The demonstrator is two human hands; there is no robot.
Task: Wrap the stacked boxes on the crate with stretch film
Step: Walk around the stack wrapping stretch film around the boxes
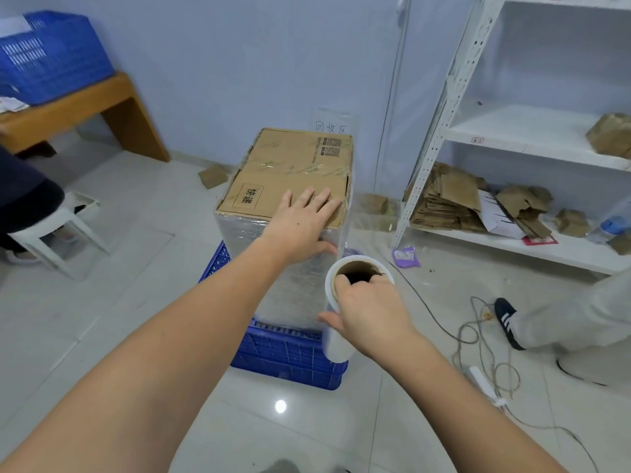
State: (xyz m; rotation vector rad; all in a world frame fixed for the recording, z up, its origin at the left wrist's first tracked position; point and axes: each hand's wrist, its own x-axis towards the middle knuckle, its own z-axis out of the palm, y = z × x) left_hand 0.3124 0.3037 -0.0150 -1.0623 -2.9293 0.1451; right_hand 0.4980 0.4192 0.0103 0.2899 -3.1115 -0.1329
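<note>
Pale glossy floor tiles (102, 336) ran up to a bluish wall, and everything else in the room could be placed from the blue crate (290, 356) sitting on them. On that crate stood the stacked boxes (286, 213), a tall brown cardboard column whose sides were already clouded and silvery under layers of stretch film, while the top stayed bare card crossed by clear tape. A black-bordered label (248, 196) on the top read 快递, and small printed codes near the far edge were too fine to read. Behind the stack, a sheet on the wall (331, 126) carried handwritten characters, 回收 among them.

The person's left hand (300, 223) lay flat on the near right corner of the top box, fingers spread and relaxed, thumb down against the wrapped side. Their right hand (372, 308) gripped the film roll (336, 322), held upright just to the right of the crate: fingers hooked into the brown cardboard core, thumb pressed on the white outside. A clear sheet of film stretched from the roll to the stack's right corner.

Right of the crate stood a white metal shelf (532, 131) holding flattened cardboard, with loose cables (485, 353) and somebody's dark shoe (508, 319) before it. Left of the crate were a white stool (58, 240) and a wooden bench (85, 110) bearing another blue basket (51, 56).
</note>
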